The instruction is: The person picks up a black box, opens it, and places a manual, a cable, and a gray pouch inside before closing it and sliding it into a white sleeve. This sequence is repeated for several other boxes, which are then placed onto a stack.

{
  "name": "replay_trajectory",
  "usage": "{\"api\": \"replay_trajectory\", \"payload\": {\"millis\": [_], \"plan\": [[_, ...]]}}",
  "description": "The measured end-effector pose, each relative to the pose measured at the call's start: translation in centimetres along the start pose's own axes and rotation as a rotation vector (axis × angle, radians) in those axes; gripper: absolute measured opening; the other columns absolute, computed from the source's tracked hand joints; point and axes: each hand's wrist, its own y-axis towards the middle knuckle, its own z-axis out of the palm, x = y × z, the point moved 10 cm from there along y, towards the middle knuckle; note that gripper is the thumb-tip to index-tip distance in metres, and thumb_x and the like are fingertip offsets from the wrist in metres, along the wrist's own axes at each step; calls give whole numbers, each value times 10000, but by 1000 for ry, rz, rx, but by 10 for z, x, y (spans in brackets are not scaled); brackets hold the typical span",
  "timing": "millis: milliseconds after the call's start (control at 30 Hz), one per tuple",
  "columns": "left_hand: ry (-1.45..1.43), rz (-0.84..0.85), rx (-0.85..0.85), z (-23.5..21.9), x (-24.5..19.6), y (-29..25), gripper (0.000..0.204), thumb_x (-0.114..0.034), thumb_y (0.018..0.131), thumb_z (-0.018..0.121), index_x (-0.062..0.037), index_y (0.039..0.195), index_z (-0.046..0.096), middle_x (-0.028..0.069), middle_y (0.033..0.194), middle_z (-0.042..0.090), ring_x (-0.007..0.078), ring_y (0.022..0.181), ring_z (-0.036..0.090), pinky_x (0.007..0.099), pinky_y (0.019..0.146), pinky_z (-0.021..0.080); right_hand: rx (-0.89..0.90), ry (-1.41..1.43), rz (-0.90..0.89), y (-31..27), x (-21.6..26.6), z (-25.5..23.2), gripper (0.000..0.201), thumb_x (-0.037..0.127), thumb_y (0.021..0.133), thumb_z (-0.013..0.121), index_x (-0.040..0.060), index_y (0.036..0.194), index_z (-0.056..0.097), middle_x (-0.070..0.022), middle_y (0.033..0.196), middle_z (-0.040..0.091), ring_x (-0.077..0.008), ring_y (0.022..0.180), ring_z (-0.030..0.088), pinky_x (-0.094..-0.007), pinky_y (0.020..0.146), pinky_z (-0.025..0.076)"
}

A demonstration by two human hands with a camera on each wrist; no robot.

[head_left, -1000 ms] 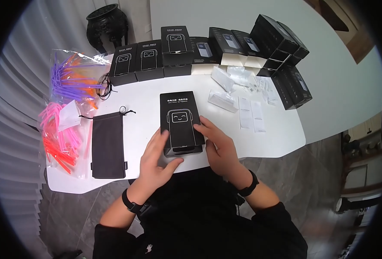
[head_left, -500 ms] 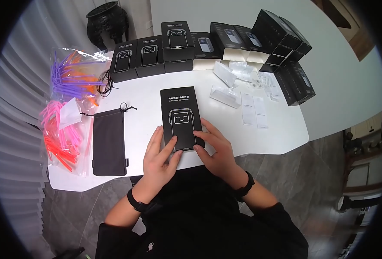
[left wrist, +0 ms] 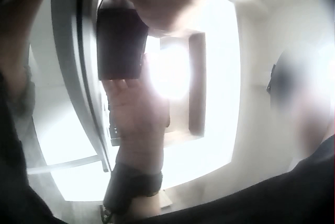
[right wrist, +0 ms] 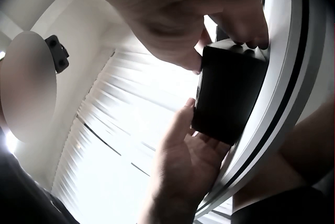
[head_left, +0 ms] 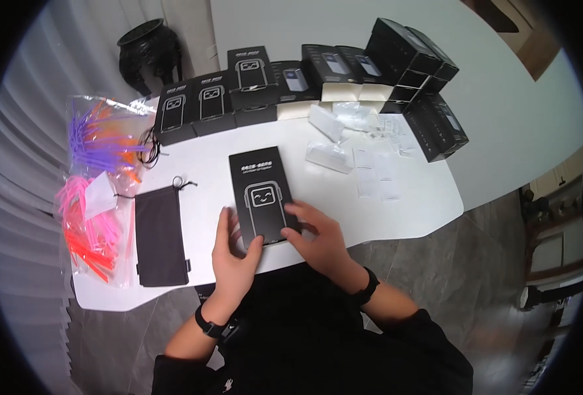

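Observation:
A black box point(head_left: 263, 194) with a white smiling-device drawing lies face up near the table's front edge, slightly turned. My left hand point(head_left: 237, 263) holds its near left corner, thumb on the top edge and fingers along the left side. At the near right corner my right hand point(head_left: 321, 242) grips it, thumb on the top face and fingers down the right side. In the right wrist view the dark near end of the box point(right wrist: 230, 93) shows between both hands. A dark drawstring pouch point(head_left: 161, 238) lies flat to the left of the box.
Several black boxes point(head_left: 173, 115) line the back of the white table point(head_left: 206, 171), some stacked at the right. Clear bags of coloured sticks point(head_left: 97, 141) lie at the left edge. Clear plastic packets point(head_left: 329, 157) and white paper slips point(head_left: 378, 172) lie right of centre.
The box has turned slightly counterclockwise. My left fingers have moved off its top face to the left side, with the thumb at the near corner. The head view has shifted a little.

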Motion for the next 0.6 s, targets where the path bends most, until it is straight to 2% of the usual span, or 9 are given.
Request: {"api": "replay_trajectory", "payload": {"millis": [67, 100, 200, 233, 333, 433, 533, 567, 600], "plan": [[62, -67, 44, -2, 10, 2, 700, -86, 921, 685, 129, 1484, 329, 308, 1518, 401, 358, 1417, 425, 389, 1126, 391, -85, 189, 140, -4, -12, 2, 618, 149, 830, 786, -22, 1371, 541, -269, 1251, 635, -373, 1185, 632, -398, 956, 534], [130, -63, 125, 1, 15, 2, 673, -94, 951, 639, 134, 1492, 310, 308, 1563, 329, 346, 1463, 351, 389, 1169, 326, 12, 99, 135, -4, -16, 9, 724, 154, 869, 750, -78, 1456, 396, -256, 1244, 635, -350, 1182, 629, -400, 952, 533], [111, -59, 211, 9, 8, 1, 666, -78, 972, 594, 111, 1521, 268, 291, 1570, 328, 325, 1453, 366, 379, 1183, 292, 201, 35, 161, -1, -10, 21, 701, 47, 913, 691, -30, 1517, 343, -190, 1412, 547, -239, 1280, 567, -373, 1016, 512], [36, -85, 199, 8, 6, 0, 668, -66, 973, 584, 101, 1530, 257, 278, 1566, 340, 314, 1448, 372, 372, 1180, 291, 206, 62, 177, -1, -8, 22, 684, 37, 928, 664, -23, 1526, 337, -186, 1412, 544, -228, 1303, 542, -378, 1018, 511], [-177, -135, 154, 7, -8, 0, 674, -34, 972, 560, 72, 1552, 234, 236, 1554, 375, 277, 1433, 386, 352, 1173, 290, 87, 170, 79, -3, 5, 16, 649, 170, 936, 676, -56, 1475, 393, -210, 1246, 649, -285, 1154, 646, -391, 963, 524], [-351, -155, 110, 1, -24, 6, 678, 7, 955, 539, 40, 1564, 244, 178, 1545, 399, 235, 1414, 399, 328, 1162, 294, 55, 234, 75, 1, 29, 3, 557, 149, 952, 663, 1, 1452, 467, -188, 1223, 669, -234, 1165, 644, -370, 942, 537], [-714, -295, 70, -4, -29, 25, 655, -10, 938, 542, 18, 1548, 304, 152, 1485, 460, 219, 1329, 487, 343, 1124, 376, 138, 65, -20, 28, 47, -32, 424, 121, 950, 676, 38, 1356, 588, -149, 1206, 687, -189, 1081, 668, -324, 880, 551], [-729, -301, 79, -3, -38, 33, 633, -27, 937, 543, 6, 1535, 338, 140, 1450, 488, 205, 1288, 518, 338, 1087, 419, 70, 100, -18, 44, 41, -52, 301, 137, 947, 692, 33, 1228, 667, -98, 1137, 713, -160, 923, 679, -292, 791, 548], [-695, -287, 90, -2, -46, 41, 625, -75, 940, 556, -2, 1527, 351, 132, 1421, 517, 205, 1255, 544, 342, 1058, 437, -40, 89, -87, 65, 38, -75, 246, 150, 954, 683, 18, 1161, 681, -82, 983, 734, -133, 780, 650, -280, 718, 531]]}}
